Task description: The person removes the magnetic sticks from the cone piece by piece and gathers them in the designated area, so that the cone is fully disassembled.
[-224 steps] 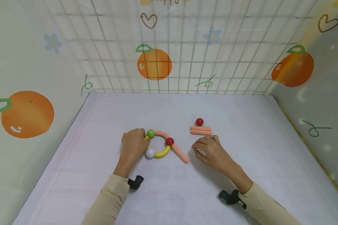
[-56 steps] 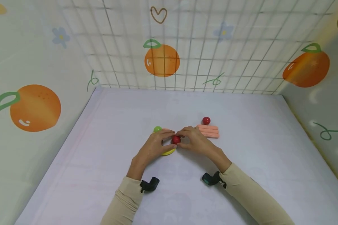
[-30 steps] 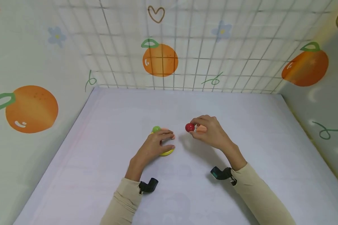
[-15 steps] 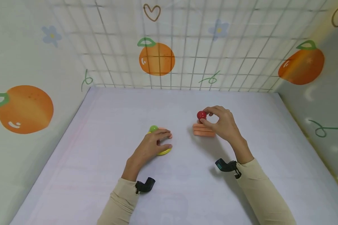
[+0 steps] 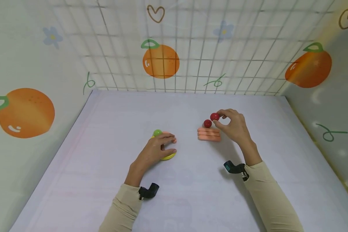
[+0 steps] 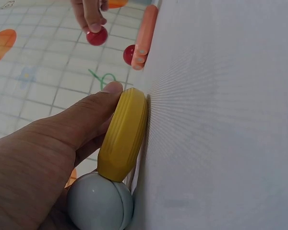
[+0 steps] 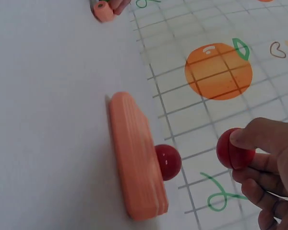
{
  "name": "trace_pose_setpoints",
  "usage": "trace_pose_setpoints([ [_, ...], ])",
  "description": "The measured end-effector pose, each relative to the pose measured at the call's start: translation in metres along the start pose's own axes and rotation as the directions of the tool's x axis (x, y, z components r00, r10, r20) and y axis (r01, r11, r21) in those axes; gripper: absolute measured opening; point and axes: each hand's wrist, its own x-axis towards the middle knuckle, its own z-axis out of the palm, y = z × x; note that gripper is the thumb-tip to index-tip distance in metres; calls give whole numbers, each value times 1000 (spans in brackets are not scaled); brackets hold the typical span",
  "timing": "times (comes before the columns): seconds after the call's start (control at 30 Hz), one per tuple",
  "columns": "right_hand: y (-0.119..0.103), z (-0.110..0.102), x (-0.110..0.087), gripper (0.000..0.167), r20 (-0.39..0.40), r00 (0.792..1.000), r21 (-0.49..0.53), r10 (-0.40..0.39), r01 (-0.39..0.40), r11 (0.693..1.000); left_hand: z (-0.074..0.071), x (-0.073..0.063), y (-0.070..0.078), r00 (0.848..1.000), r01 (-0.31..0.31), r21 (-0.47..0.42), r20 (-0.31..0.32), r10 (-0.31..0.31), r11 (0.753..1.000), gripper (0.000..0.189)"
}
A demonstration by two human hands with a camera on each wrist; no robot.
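Resting at left on a pale table, the left hand arches over toy pieces, thumb and fingers loosely apart: a green ball peeks out at the far side, and the thumb touches a curved yellow piece. A light, still palm should keep these aligned. To the right, well apart, three pink rods lie side by side, with one red ball just beyond their far edge. Farther right, raised above the table, the right hand pinches a matching ball between thumb and fingertips. Setting it down well would likely mean lowering slowly, avoiding its neighbour, and releasing only after contact, lest it roll.
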Motion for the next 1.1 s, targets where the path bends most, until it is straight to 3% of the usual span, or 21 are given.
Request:
trace_pose_setpoints([
  [0.43,17,7,-4,29,42,993,-32,106,-104,994,0,0,2,1000,6,-12,1,-6,1000,49],
  [0.87,30,15,-5,31,135,958,-57,254,-248,967,-1,-1,3,1000,20,-24,0,-20,1000,50],
  [1.1,32,17,-8,33,156,943,-72,293,-285,956,-1,0,3,1000,20,-30,1,-20,999,50],
])
